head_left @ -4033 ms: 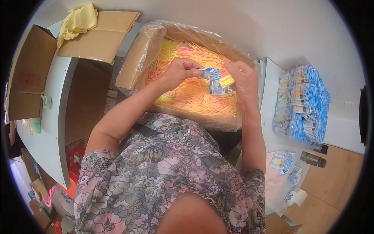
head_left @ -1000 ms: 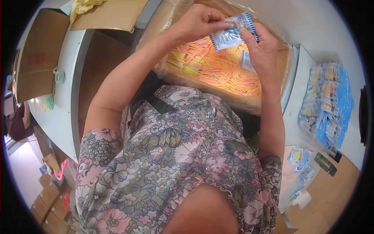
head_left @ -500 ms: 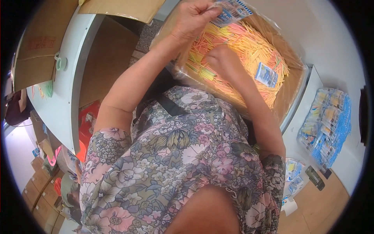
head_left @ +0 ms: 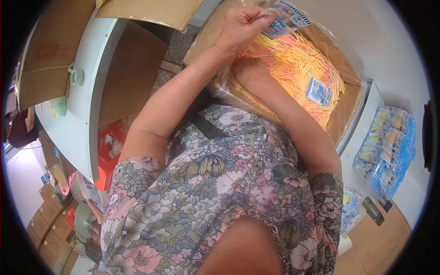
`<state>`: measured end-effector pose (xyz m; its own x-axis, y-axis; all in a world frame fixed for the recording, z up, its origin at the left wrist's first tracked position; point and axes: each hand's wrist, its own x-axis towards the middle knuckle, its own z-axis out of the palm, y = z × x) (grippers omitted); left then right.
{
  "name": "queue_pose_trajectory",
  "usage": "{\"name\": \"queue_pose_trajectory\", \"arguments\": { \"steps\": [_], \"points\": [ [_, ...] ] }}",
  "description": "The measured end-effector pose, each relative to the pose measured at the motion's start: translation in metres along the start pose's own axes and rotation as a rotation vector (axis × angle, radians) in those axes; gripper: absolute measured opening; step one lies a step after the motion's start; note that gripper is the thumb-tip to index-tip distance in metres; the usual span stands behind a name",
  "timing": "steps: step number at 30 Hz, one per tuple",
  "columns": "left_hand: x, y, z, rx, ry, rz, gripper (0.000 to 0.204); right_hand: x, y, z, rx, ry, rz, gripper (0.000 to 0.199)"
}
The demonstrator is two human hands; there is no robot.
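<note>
My left hand [head_left: 243, 30] pinches a small blue-and-white plastic packet [head_left: 285, 20] by its left end, above an open carton [head_left: 355, 81] with a clear plastic liner. Thin yellow, orange and pink sticks [head_left: 298, 59] fill the carton in a loose heap. My right hand [head_left: 251, 73] reaches down at the left side of the heap, just below my left hand. Its fingers point away and are hidden, so their hold does not show. Another blue-and-white packet [head_left: 319, 91] lies on top of the sticks, right of my right forearm.
Right of the carton, a pile of blue-edged packets [head_left: 387, 146] rests on a pale surface, with a dark green device [head_left: 373, 211] nearby. At left stand a white-topped table [head_left: 98, 59], cardboard flaps [head_left: 151, 10] and a red stool [head_left: 107, 149]. Another person [head_left: 85, 224] is at lower left.
My right hand has moved left across the sticks to the carton's left side. My left hand, still with the packet, has shifted slightly right. The whole view has shifted a little.
</note>
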<state>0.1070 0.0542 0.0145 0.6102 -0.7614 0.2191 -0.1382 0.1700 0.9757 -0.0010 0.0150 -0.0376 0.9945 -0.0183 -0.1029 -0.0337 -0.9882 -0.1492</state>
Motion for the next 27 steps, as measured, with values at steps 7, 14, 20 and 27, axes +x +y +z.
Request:
{"name": "queue_pose_trajectory", "arguments": {
  "steps": [7,14,20,27],
  "points": [
    [0.003,0.003,0.006,-0.214,-0.004,-0.058,0.019,-0.004,0.003,-0.013,0.04,-0.109,0.012,0.022],
    [0.003,0.022,-0.016,-0.124,-0.463,-0.174,0.015,-0.077,0.053,-0.069,0.301,-0.195,0.004,0.02],
    [-0.025,0.02,0.029,0.495,-1.143,0.133,0.013,-0.098,0.049,-0.101,0.176,-0.331,0.034,0.032],
    [-0.036,0.017,0.056,0.224,-0.868,0.092,0.011,-0.152,0.071,-0.109,1.184,0.089,0.557,0.022]
  ]
}}
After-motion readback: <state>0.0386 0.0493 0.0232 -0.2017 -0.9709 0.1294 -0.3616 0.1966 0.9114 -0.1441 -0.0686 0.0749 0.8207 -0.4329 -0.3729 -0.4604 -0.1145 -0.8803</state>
